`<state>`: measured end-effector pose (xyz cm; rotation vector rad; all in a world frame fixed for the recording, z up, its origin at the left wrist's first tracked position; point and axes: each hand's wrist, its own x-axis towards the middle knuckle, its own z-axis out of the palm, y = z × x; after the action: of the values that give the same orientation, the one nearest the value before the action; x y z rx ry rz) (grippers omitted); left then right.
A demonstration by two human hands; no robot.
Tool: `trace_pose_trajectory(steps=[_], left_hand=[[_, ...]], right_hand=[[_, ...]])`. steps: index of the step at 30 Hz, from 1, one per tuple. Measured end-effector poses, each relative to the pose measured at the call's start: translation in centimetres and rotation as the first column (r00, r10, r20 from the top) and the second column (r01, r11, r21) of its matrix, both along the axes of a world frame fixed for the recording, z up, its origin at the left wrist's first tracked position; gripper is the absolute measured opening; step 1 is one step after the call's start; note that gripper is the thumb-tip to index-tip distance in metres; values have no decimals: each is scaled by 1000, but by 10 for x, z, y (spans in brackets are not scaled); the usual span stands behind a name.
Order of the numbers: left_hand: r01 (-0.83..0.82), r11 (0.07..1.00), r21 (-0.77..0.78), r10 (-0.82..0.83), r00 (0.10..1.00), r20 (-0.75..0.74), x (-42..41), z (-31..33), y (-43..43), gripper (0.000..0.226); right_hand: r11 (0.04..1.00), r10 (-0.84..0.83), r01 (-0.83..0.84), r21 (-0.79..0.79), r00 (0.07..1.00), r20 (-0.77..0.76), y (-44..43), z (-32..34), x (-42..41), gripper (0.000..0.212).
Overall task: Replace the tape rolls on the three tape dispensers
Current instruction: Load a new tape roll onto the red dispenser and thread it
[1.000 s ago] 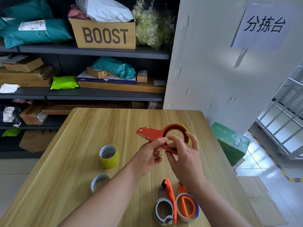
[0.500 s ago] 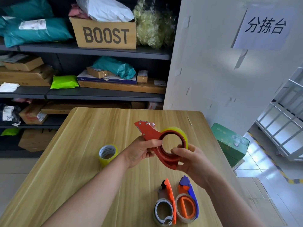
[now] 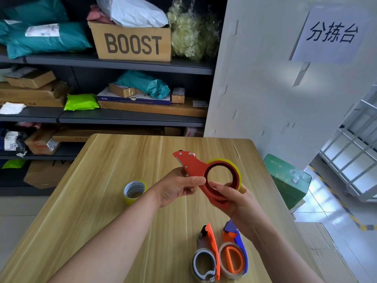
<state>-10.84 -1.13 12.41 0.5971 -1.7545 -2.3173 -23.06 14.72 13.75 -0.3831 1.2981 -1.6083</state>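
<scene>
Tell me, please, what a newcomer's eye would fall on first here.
The red tape dispenser carrying a yellow roll stands out, held by both the left hand and right hand above the wooden table. Behind, the BOOST box sits on the top shelf.

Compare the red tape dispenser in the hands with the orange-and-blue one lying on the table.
The red dispenser is held up by the left hand and right hand; the orange-and-blue dispenser lies flat on the table. The red dispenser carries a thick yellow roll; the orange-and-blue dispenser wears only a thin ring of tape. Both have a round hub and a tapering head.
</scene>
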Motion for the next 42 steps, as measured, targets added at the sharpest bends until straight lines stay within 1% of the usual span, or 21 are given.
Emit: trace_pose_trajectory(steps=[2,5,6,8,9,11,12,14,16,19,24,27,31,35,42], left_hand=[[6,1000,30,-6,1000,8,8,-8,-6,43],[-103,991,79,102,995,25,28,-19,-23,72],[-160,982,105,161,987,-2,34,-20,-29,74],[-283,939,195,305,948,-94,40,-14,-40,62],[-354,905,236,390,912,-127,40,-11,-46,55],[-497,832,248,539,829,-149,40,-1,-55,42],[-561,800,213,594,791,-147,40,3,-60,35],[-661,744,93,667,730,-150,42,12,-70,22],[-720,693,-24,707,686,-174,45,19,-78,18],[-742,648,-169,710,670,-218,50,28,-85,19],[-732,628,-264,671,681,-293,51,45,-89,20],[-731,632,-257,658,682,-320,52,55,-92,14],[-714,639,-286,632,699,-334,55,61,-94,19],[-728,612,-308,639,685,-349,57,67,-98,21],[-752,598,-279,647,657,-386,55,71,-100,19]], right_hand=[[998,-56,57,-19,997,44,3,2,-6,34],[987,-160,160,11,983,93,6,5,-21,38],[982,-191,189,29,975,116,8,7,-27,34],[969,-247,238,68,954,169,13,11,-38,14],[964,-264,252,84,944,197,16,12,-42,10],[957,-280,255,134,933,225,22,14,-47,16],[954,-284,251,162,931,231,24,14,-49,17],[951,-276,230,206,931,238,27,14,-49,17],[945,-276,215,247,930,245,28,13,-48,17],[932,-286,207,297,924,254,28,11,-50,17],[924,-257,156,349,929,266,34,3,-54,13],[926,-265,158,343,919,293,38,-1,-57,17],[931,-261,151,333,912,317,39,-2,-59,20],[936,-238,125,329,914,329,42,-1,-61,17],[937,-247,116,331,888,388,47,-5,-64,25]])
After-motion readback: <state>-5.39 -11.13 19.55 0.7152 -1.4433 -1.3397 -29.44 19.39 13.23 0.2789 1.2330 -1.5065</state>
